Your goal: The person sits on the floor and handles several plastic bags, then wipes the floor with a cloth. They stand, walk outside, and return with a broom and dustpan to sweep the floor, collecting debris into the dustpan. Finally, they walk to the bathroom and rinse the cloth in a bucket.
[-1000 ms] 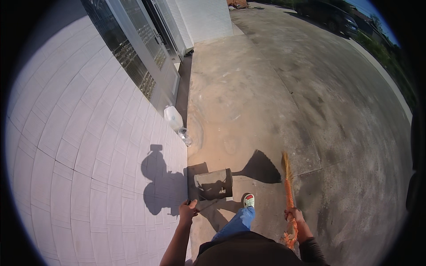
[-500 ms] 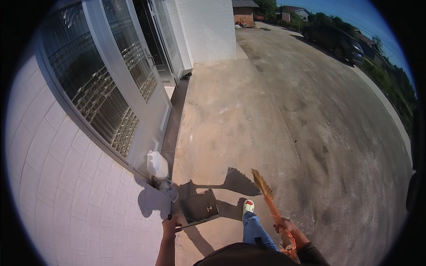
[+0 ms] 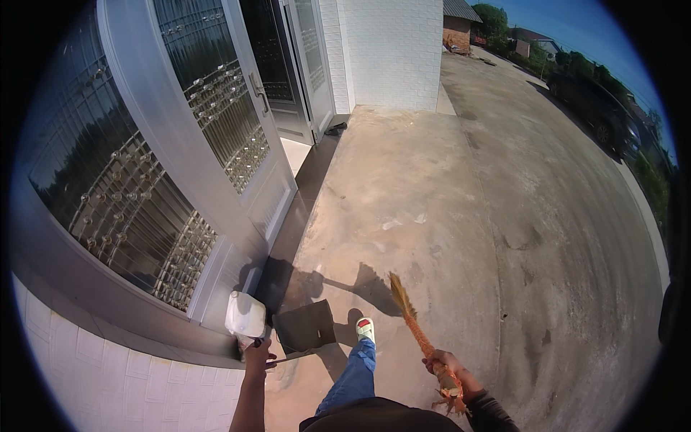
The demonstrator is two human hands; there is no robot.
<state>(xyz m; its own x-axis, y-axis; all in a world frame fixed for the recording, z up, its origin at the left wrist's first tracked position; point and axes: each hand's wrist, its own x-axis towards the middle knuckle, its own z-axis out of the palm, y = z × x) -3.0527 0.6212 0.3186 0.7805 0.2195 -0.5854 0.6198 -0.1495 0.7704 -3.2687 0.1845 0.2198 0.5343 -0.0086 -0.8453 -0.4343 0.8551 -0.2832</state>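
Observation:
My left hand (image 3: 258,356) is closed round the handle of a dark dustpan (image 3: 302,326), whose wide pan hangs low over the concrete beside the doorstep. A white plastic jug (image 3: 245,315) stands against the door base, just beyond that hand. My right hand (image 3: 448,366) grips a straw broom (image 3: 413,322) with an orange handle. The broom's yellowish bristles point forward and slightly left; whether they touch the ground I cannot tell. Between dustpan and broom, my foot in a light shoe (image 3: 365,329) is set forward on the concrete.
On the left runs a silver-framed glass door (image 3: 237,129), with an open doorway (image 3: 277,72) farther along. A dark object (image 3: 336,129) lies by the far sill. A white brick wall (image 3: 392,57) stands ahead. Concrete paving (image 3: 446,209) stretches right towards a dark parked car (image 3: 594,108).
My view has shifted forward and turned left, and the doors look nearer. Both hands still hold the dustpan and the broom. The jug is now right beside my left hand.

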